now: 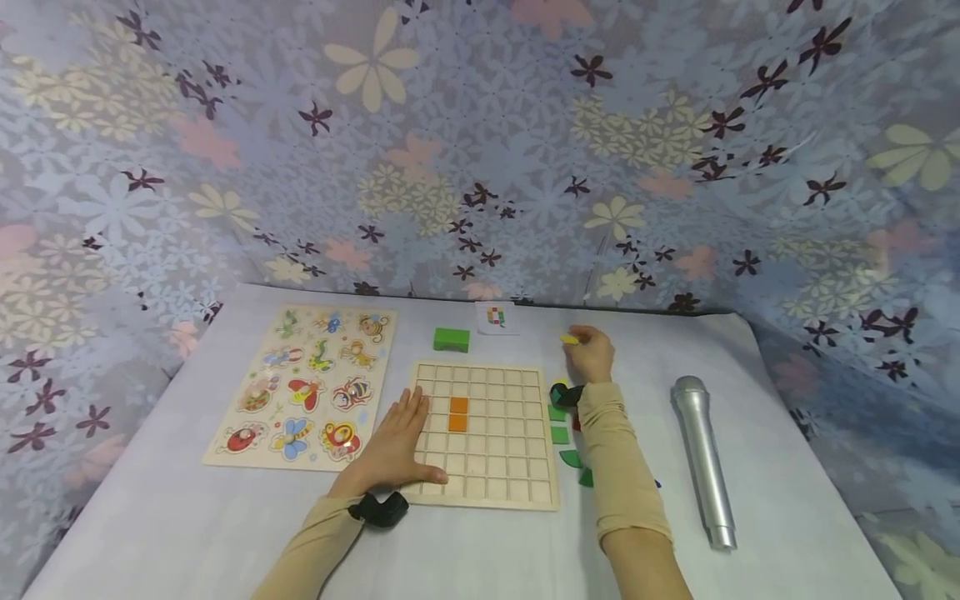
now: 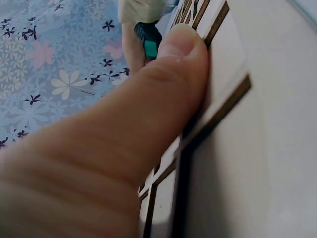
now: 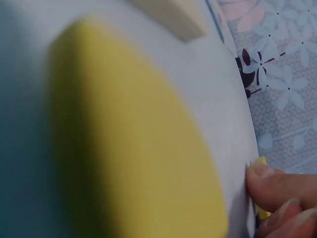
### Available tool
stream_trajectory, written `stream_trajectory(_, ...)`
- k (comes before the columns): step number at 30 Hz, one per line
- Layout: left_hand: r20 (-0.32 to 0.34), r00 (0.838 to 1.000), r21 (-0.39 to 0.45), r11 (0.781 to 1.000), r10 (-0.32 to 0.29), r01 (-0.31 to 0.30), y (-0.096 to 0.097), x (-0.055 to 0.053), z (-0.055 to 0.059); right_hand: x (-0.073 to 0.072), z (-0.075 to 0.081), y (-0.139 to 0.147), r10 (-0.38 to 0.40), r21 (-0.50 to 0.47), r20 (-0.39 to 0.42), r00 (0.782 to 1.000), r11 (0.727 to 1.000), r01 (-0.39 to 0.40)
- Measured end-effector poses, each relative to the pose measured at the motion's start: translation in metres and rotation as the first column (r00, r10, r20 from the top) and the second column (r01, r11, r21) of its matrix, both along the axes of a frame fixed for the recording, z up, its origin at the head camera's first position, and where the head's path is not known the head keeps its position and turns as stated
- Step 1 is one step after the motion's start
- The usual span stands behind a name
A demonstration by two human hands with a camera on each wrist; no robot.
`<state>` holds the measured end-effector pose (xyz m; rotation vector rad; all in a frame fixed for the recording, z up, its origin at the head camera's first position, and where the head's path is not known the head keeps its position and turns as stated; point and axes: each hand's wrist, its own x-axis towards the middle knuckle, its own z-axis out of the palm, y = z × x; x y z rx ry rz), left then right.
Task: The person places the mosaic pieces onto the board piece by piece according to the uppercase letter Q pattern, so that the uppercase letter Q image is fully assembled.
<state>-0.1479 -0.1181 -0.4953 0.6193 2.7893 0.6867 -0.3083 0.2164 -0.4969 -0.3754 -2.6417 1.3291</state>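
Note:
My left hand [image 1: 393, 442] rests flat on the left side of a wooden grid board [image 1: 498, 454], fingers straight and thumb spread over its lower squares. Up close in the left wrist view, the thumb [image 2: 163, 74] lies on the grid. Two orange square tiles [image 1: 458, 406] sit in the grid, one below the other. Beyond the board's upper right corner, my right hand [image 1: 592, 354] pinches a small yellow piece [image 1: 569, 340]. In the right wrist view the fingers partly hide that piece. A large blurred yellow block [image 3: 143, 148] fills much of that view.
Green pieces [image 1: 559, 435] lie right of the board, partly hidden by the right arm. A silver microphone [image 1: 705, 458] lies farther right. An insect picture puzzle [image 1: 300, 375] is at left. Behind the board are a green block [image 1: 452, 340] and a small pattern card [image 1: 497, 317].

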Motion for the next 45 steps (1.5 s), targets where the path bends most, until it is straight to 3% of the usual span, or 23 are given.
stream_trajectory(4,-0.007,1.0,-0.009,1.0,0.001,-0.001,0.0,-0.001,-0.001,0.012,0.007,0.001,0.036,0.072,0.026,0.999,0.997,-0.038)
stream_trajectory(5,-0.007,1.0,-0.01,1.0,0.0,0.0,0.0,-0.001,0.0,0.017,0.009,0.002,0.038,0.047,0.028,0.999,0.998,-0.039)
stream_trajectory(8,-0.003,1.0,-0.009,1.0,-0.009,0.009,0.0,-0.002,-0.001,0.034,0.012,0.002,0.031,-0.114,0.045,0.999,0.993,-0.025)
stream_trajectory(12,0.0,1.0,-0.005,1.0,-0.009,0.009,0.0,-0.002,-0.001,0.056,0.014,-0.002,0.067,-0.368,0.087,0.994,0.929,-0.03)
stream_trajectory(15,0.0,1.0,-0.008,1.0,-0.016,0.016,0.001,-0.002,-0.001,0.071,0.019,-0.011,0.127,-0.441,0.091,0.988,0.894,-0.074)
stream_trajectory(17,-0.007,1.0,-0.007,1.0,-0.023,0.023,0.0,-0.003,0.0,0.076,0.02,-0.022,0.163,-0.438,0.086,0.983,0.892,-0.11)
stream_trajectory(20,-0.011,0.999,-0.006,1.0,-0.03,0.03,0.0,-0.004,0.0,0.081,0.02,-0.042,0.205,-0.355,0.088,0.975,0.921,-0.161)
stream_trajectory(22,-0.014,0.999,-0.004,0.999,-0.032,0.031,0.0,-0.005,-0.001,0.083,0.02,-0.055,0.205,-0.241,0.073,0.976,0.953,-0.182)
stream_trajectory(26,-0.018,0.999,-0.008,0.999,-0.035,0.034,0.0,-0.005,-0.003,0.087,0.018,-0.077,0.178,-0.072,0.043,0.983,0.982,-0.175)
stream_trajectory(32,-0.005,1.0,0.002,1.0,-0.021,0.021,-0.001,-0.003,-0.002,0.093,0.017,-0.096,0.201,0.034,0.061,0.978,0.978,-0.204)
stream_trajectory(41,0.004,1.0,-0.009,1.0,-0.015,0.015,-0.002,-0.004,-0.005,0.095,0.009,-0.102,0.209,0.148,-0.017,0.978,0.968,-0.204)
stream_trajectory(45,0.004,1.0,-0.002,1.0,-0.016,0.016,-0.002,-0.003,-0.003,0.094,0.009,-0.101,0.246,0.16,-0.014,0.969,0.957,-0.241)
